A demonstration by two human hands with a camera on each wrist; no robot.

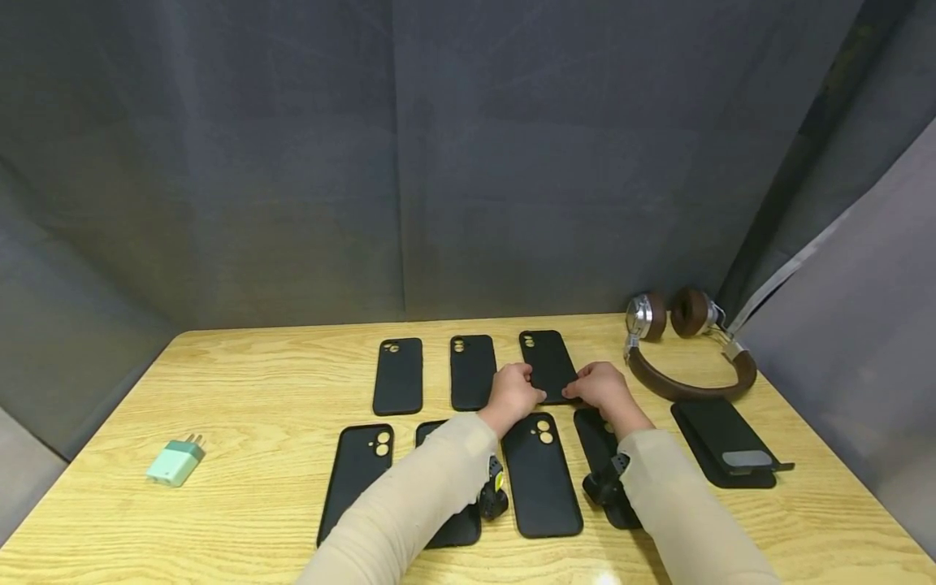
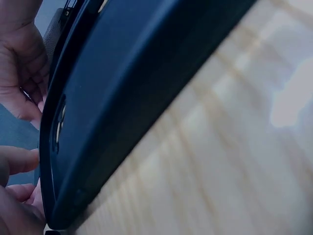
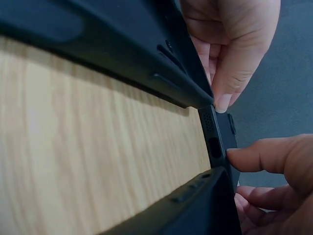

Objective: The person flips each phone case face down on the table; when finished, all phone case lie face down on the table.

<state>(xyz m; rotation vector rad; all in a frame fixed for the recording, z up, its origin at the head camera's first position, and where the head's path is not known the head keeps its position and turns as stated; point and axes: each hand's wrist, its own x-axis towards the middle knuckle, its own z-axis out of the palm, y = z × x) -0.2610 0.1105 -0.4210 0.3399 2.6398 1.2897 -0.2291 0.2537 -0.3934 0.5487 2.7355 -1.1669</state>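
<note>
On my head feed the table (image 1: 256,382) looks bright, the curtain (image 1: 219,162) dim, with a small glare spot at the bottom edge. My left wrist view blurs the near case (image 2: 112,83) and burns out a white patch; both wrist views look bluish.

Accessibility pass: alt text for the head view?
A person's left hand and right hand hold the near end of a flat black phone case, rightmost of three in a back row on a yellow wooden table. Four similar black cases lie in front; brown-and-silver headphones sit right, a pale-green plug left.
</note>
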